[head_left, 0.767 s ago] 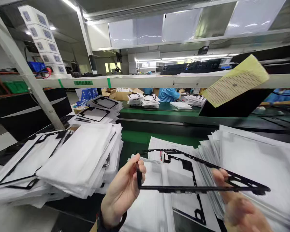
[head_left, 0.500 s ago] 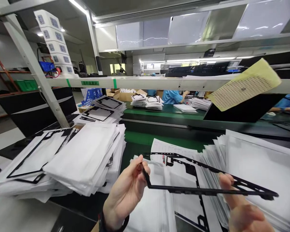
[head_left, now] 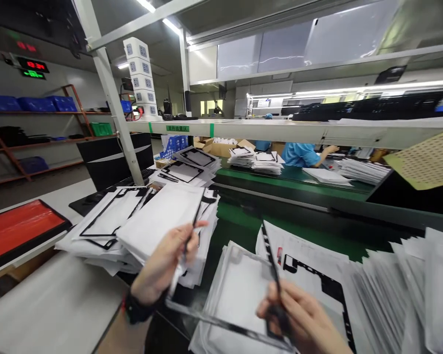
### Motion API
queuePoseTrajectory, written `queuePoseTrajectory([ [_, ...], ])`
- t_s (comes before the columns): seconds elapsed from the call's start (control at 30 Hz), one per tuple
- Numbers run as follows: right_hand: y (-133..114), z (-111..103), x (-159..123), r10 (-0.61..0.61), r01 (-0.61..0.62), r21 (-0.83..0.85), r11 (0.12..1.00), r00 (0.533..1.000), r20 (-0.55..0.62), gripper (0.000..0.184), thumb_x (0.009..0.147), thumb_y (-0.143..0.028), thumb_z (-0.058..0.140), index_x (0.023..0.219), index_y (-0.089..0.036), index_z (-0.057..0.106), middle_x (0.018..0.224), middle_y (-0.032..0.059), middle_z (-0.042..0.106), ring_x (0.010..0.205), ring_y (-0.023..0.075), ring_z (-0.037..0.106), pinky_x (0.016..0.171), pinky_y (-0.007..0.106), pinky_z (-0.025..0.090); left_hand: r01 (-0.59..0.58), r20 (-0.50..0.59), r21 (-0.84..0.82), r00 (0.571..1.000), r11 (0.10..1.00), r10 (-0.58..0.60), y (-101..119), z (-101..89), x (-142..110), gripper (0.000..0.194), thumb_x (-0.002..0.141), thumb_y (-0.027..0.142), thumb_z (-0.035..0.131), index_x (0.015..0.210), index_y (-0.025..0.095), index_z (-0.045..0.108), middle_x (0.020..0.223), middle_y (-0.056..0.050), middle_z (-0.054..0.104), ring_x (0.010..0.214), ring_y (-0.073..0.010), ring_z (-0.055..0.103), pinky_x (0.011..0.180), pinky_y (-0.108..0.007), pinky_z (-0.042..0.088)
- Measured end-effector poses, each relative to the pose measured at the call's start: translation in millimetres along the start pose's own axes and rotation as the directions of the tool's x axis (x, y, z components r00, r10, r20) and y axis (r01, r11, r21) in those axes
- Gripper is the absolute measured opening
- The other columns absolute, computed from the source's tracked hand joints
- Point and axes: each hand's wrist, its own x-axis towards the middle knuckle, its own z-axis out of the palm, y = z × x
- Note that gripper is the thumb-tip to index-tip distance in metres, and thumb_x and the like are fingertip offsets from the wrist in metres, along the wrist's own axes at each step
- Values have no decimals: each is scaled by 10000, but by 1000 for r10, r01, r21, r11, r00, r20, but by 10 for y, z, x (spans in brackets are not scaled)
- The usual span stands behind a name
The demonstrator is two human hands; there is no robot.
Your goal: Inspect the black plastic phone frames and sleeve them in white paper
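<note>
A thin black rectangular frame [head_left: 236,322] is held up between my two hands, tilted and partly smeared by motion. My left hand [head_left: 166,260], with a dark band on its wrist, pinches the frame's left side near the stacked white sleeves [head_left: 166,211]. My right hand [head_left: 299,309] grips the right side, above a pile of translucent white sleeves [head_left: 239,280]. Behind that hand, another black frame [head_left: 334,285] lies on white paper to the right.
More white sleeves [head_left: 395,290] lean in a stack at the right. Several frames on sleeves [head_left: 107,216] lie at left. A metal shelf rail [head_left: 251,129] crosses ahead; beyond it, a person in blue [head_left: 299,153] sits at the green bench. A red sheet [head_left: 18,228] lies far left.
The view has swung left. The held frame has moved left and turned from nearly level to steeply tilted, and my right hand now grips its right side.
</note>
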Motion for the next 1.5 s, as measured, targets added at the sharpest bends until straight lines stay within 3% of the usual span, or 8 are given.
queuePoseTrajectory([
  [0.13, -96, 682, 747, 11, 35, -164, 986, 963, 271, 518, 757, -655, 781, 834, -161, 645, 788, 51, 734, 618, 106, 622, 637, 235, 516, -218, -263, 209, 926, 953, 270, 549, -643, 214, 505, 620, 375, 918, 1012, 116, 733, 645, 39, 626, 482, -30, 488, 440, -102, 410],
  [0.27, 11, 1185, 1510, 25, 58, -247, 967, 948, 317, 360, 914, -488, 708, 832, -142, 649, 738, 2, 689, 651, 112, 658, 663, 250, 557, -307, -474, 438, 720, 845, 507, 785, -1284, 294, 303, 780, 313, 738, 1038, 159, 693, 1097, -77, 712, 998, -161, 684, 891, -232, 555],
  [0.47, 204, 1083, 1759, -14, 132, -377, 917, 953, 302, 384, 965, -456, 649, 741, -146, 619, 634, -32, 653, 515, 103, 620, 516, 228, 506, -182, -539, 710, 482, 680, 691, 521, -1938, -42, 530, 829, 525, 533, 1221, 175, 605, 1368, -159, 593, 1337, -345, 536, 1123, -509, 443],
  [0.8, 142, 570, 1536, -137, 243, -524, 816, 963, 233, 541, 831, -694, 632, 619, -197, 604, 628, 30, 685, 537, 168, 649, 575, 294, 505, 316, -479, 877, 624, 362, 617, 23, -1846, -303, 675, 720, 583, 592, 1210, 128, 683, 1135, -204, 721, 1132, -463, 617, 1002, -583, 443],
  [0.93, 186, 416, 1585, -126, 225, -550, 804, 969, 213, 490, 888, -619, 633, 658, -188, 606, 634, 29, 690, 534, 156, 651, 569, 283, 503, 307, -460, 887, 645, 344, 610, 181, -1920, -338, 332, 678, 508, 629, 769, 201, 717, 742, -125, 760, 835, -374, 715, 792, -428, 533],
  [1.1, 302, 99, 1675, -41, 102, -564, 820, 992, 119, 333, 992, -421, 624, 815, -139, 637, 703, -24, 651, 586, 112, 627, 615, 273, 550, 238, -389, 921, 606, 308, 694, 544, -1937, -329, 353, 749, 533, 589, 836, 209, 699, 667, -47, 717, 705, -267, 681, 695, -345, 541],
  [1.33, 492, -146, 1862, 127, -147, -484, 863, 989, -73, 271, 998, -358, 621, 1181, -158, 633, 1136, 76, 670, 931, 194, 679, 807, 382, 597, 237, -276, 961, 837, 140, 473, 707, -1793, 366, 292, 935, 410, 616, 800, 156, 667, 708, 16, 662, 657, -154, 642, 674, -300, 544],
  [1.5, 569, -134, 1988, 190, -231, -392, 890, 972, -142, 309, 989, -345, 635, 1240, -165, 613, 1221, 92, 644, 1011, 222, 669, 855, 419, 592, 277, -254, 961, 886, -6, 387, 741, -1788, 471, 296, 948, 430, 633, 880, 146, 679, 785, 8, 686, 709, -155, 663, 740, -350, 563],
])
